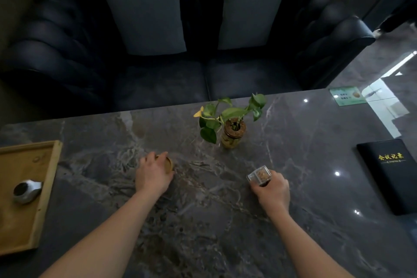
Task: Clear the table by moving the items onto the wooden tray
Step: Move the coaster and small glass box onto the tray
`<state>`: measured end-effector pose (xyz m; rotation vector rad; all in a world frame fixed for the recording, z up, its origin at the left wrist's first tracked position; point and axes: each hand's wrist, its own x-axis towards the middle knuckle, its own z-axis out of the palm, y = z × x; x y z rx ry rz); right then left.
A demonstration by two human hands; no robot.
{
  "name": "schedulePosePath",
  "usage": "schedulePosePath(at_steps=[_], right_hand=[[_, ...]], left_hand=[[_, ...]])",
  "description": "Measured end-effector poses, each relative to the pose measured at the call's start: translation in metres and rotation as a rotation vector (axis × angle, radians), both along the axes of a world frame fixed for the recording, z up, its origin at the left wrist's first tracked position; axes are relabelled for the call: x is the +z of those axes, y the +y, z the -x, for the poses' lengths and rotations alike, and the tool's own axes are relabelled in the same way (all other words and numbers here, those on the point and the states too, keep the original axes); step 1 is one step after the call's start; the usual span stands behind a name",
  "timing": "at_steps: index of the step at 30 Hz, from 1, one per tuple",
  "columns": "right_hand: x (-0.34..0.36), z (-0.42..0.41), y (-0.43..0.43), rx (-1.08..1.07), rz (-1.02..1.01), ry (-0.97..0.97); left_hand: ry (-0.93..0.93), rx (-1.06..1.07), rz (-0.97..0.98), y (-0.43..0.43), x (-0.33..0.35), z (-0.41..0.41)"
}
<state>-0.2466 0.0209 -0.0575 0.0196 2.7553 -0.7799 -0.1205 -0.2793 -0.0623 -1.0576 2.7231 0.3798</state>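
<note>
Wooden tray [48, 178] sits at nine o'clock on the surface [225, 221], already holding a small grey pot [27, 188]. Left hand [152, 175] cups a round wooden disc [168, 165], its grip curled over it for lifting. Right hand [272, 189], at three o'clock, pinches a clear container [258, 175], tilted, apparently tray-bound.

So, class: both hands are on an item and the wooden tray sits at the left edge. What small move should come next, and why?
Probably the left hand should lift its round wooden piece and carry it left to the wooden tray, which holds only a small metal pot. That hand is nearer the tray; the right hand, gripping a clear container, can follow.
</note>
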Motion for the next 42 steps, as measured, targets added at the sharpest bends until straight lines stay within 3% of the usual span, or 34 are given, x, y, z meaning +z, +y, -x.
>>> schedulePosePath(at_steps=[5,20,34,42], right_hand=[[0.000,-0.001,-0.003,0.076,-0.030,0.077],[0.012,-0.005,-0.006,0.056,0.094,0.038],[0.054,-0.035,-0.078,0.458,0.345,0.083],[0.070,-0.089,-0.173,0.661,0.390,0.053]], left_hand=[[0.045,-0.004,-0.014,-0.003,0.001,0.000],[0.190,-0.026,-0.044,0.015,0.027,-0.004],[0.369,0.147,0.034,0.018,0.072,-0.079],[0.382,0.280,0.103,-0.043,0.100,-0.161]])
